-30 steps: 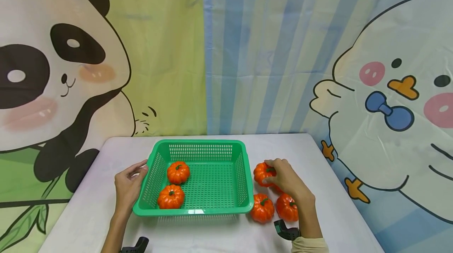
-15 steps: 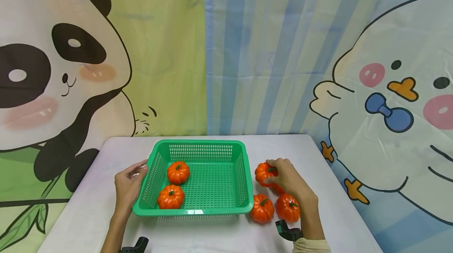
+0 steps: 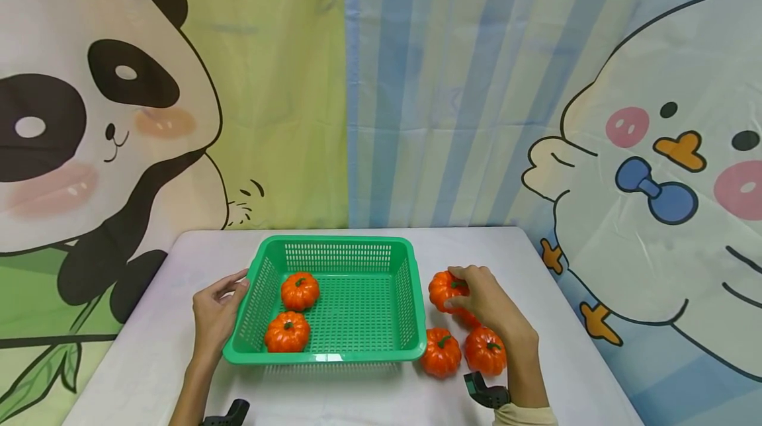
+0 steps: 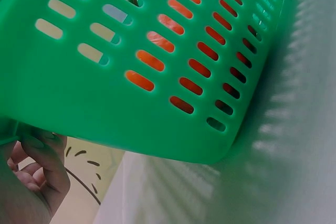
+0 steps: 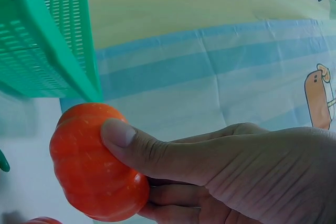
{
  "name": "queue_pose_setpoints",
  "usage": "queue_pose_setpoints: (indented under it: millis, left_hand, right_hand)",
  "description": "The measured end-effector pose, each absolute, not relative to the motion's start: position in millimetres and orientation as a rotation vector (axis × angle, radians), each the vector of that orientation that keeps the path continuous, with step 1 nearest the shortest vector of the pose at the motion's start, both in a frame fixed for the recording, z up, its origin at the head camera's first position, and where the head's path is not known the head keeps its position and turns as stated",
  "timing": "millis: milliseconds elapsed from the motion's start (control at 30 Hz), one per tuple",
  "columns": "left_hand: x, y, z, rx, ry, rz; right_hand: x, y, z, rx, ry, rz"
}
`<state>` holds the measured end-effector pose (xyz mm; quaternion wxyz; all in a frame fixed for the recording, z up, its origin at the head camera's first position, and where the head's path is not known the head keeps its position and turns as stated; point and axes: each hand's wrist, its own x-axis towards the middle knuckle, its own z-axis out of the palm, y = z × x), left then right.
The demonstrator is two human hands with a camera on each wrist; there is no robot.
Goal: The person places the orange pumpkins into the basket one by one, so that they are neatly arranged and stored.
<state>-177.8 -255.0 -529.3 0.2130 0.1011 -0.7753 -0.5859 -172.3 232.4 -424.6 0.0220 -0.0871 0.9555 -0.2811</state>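
A green plastic basket (image 3: 363, 307) with slotted walls holds two small orange pumpkins, a rear one (image 3: 300, 291) and a front one (image 3: 288, 332). At the basket's left side, my left hand (image 3: 215, 312) grips the rim; the left wrist view has its curled fingers (image 4: 46, 158) at the rim's edge. To the right of the basket, my right hand (image 3: 494, 303) holds another orange pumpkin (image 5: 92, 166), thumb on one side and fingers behind it. Below that hand sits one more pumpkin (image 3: 467, 318), mostly hidden.
Two pumpkins, one near the basket's corner (image 3: 441, 352) and one beside it (image 3: 485, 350), rest on the white table (image 3: 565, 346). Behind the table hangs a cartoon-printed curtain (image 3: 428, 115). Each wrist wears a black camera mount (image 3: 485, 389).
My right hand has shifted very slightly to the right with the pumpkin in its grip. The left hand and the basket have stayed put.
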Motion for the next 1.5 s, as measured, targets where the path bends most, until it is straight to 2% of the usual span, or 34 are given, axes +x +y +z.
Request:
queue_pose_setpoints:
  millis: [467,1500]
  left_hand:
    - [-176,-257,-530,0.285,-2.146,-1.637]
    - [-177,-255,-528,0.276,-2.131,-1.647]
  right_hand:
    - [-172,231,-416,-0.39,2.949,-0.932]
    - [-166,217,-396,-0.407,2.932,-0.95]
